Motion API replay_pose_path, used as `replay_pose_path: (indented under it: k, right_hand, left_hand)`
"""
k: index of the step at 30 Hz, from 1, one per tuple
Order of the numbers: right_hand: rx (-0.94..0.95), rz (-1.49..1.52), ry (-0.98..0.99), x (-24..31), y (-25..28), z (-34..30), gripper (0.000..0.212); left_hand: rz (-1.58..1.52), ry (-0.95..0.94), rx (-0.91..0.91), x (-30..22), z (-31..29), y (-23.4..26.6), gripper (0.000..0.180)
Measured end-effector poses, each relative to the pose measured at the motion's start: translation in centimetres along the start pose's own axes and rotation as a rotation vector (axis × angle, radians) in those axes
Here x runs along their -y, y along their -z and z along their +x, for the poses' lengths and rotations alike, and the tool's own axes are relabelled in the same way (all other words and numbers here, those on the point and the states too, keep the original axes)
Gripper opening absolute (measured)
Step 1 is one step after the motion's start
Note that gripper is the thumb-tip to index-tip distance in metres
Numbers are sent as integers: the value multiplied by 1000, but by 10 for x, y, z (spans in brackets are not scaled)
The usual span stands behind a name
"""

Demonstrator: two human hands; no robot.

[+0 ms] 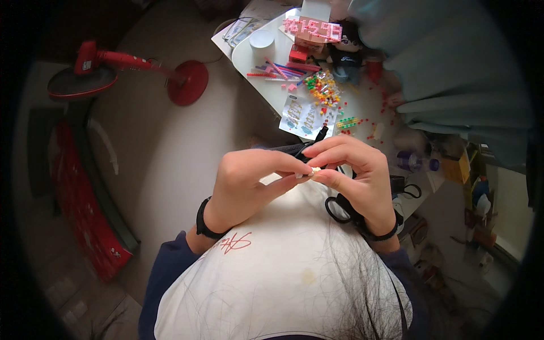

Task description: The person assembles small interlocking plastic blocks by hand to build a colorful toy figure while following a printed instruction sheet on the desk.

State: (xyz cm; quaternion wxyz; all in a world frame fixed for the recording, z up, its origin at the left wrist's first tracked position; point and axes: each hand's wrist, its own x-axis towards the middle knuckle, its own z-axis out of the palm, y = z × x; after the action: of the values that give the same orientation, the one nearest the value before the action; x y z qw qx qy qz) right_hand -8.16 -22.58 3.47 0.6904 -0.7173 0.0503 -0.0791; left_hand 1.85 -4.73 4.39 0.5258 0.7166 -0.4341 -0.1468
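Observation:
In front of my chest, both hands meet over some tiny white building bricks [315, 170]. My left hand [246, 178] pinches them from the left between thumb and index finger. From the other side, the thumb and fingertips of my right hand [358, 173] close on the same bricks. My fingers cover most of them, so their exact shape is hidden. Beyond my hands, a printed instruction sheet [300, 116] lies on the white table [249, 63]. Next to it is a heap of small coloured bricks [324, 88], with a green and yellow brick strip [348, 122] nearby.
Coloured sticks [283, 70], a white round container [262, 41], a pink brick-built sign [311, 29] and a dark-clothed doll [344, 56] stand or lie toward the table's back. Loose red bricks are scattered rightward by a curtain [447, 62]. A red fan [85, 79] stands left.

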Motion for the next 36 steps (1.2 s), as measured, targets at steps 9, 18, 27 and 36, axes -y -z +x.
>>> replay_pose_path:
  k: [9,18,27,36]
  right_hand:
    - [47,-51,96,-1,4,3,11]
    - [-477,-243,-136,-102,109,44,12]
    - [-322,-759,-417,-258,123,61,18]
    - [-348,-801,-397,-267,109,64,14]
  left_hand:
    - [8,-187,-26,8,4,-6,21]
    - [-258,36,-104,9,7,-9,22]
    - [-410,244,-49,17,12,3,22]
    - [-409,380,-108,13,10,3,20]
